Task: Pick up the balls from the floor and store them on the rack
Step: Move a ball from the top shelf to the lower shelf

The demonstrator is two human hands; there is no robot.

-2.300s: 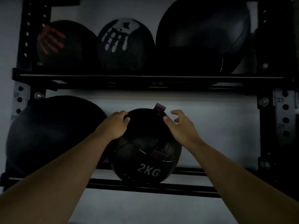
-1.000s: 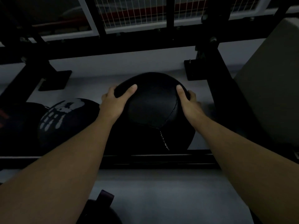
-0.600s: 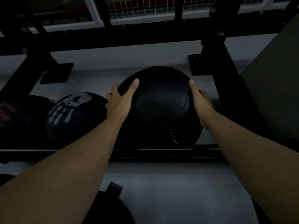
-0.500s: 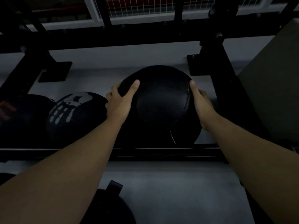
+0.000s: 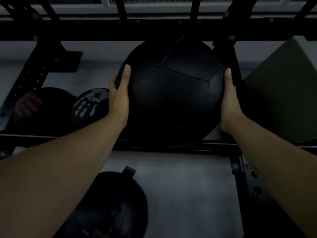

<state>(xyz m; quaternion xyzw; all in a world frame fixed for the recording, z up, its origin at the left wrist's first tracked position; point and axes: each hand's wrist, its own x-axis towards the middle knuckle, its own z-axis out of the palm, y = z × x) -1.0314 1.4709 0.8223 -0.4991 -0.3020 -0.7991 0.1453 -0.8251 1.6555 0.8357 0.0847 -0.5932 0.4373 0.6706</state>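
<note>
Balls are kept here on a black steel rack [image 5: 154, 145], and the head view looks down over its upper shelf in dim light. One large black ball [image 5: 171, 93], plain with stitched panels, sits above the shelf's front rail, pressed between both hands. The left hand [image 5: 120, 95] lies flat on its left side, thumb up over the top, the other fingers wrapped out of sight behind; the right hand [image 5: 229, 102] mirrors it on the right side, fingers together along the curve. Whether the ball rests on the rails or is borne by the hands cannot be told.

Behind the rack runs a pale grey wall [image 5: 96, 50], and higher up a white frame with wire mesh [image 5: 154, 1]. Left of the held ball, on the same shelf, sit a ball with a white handprint [image 5: 91, 105] and, further left, a ball with a red handprint [image 5: 34, 107], touching one another. A perforated upright [image 5: 30, 79] stands at the left. A large grey block [image 5: 283, 93] stands close on the right. Below, a smaller black ball with a strap [image 5: 113, 203] sits on the lower level.
</note>
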